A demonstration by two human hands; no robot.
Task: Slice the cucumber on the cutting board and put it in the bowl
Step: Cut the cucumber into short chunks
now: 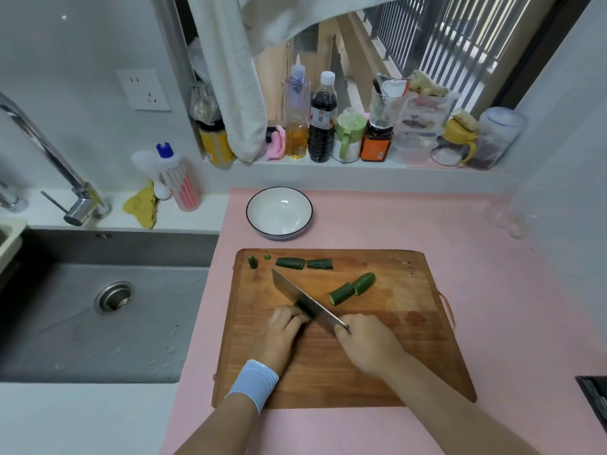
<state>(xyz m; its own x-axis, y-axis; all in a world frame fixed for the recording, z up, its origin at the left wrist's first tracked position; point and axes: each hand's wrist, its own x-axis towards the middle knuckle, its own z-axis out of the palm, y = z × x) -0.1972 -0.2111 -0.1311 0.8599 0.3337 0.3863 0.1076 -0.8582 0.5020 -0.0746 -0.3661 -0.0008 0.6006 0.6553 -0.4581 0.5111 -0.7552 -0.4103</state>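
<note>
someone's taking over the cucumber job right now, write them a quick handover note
Left hand: fingers curled over a cucumber piece, mostly hidden, pinning it to the cutting board.
Right hand: grips the knife, blade against that piece.
Done: far chunks at the board's far edge, middle chunks mid-board, end bits at the far left corner.
The bowl beyond the board holds nothing.
Left: finish slicing, then move the cucumber into the bowl.

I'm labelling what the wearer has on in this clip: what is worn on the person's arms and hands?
A light blue wristband circles the left wrist. No sleeves show on either forearm, and the left hand and right hand are ungloved.
</note>
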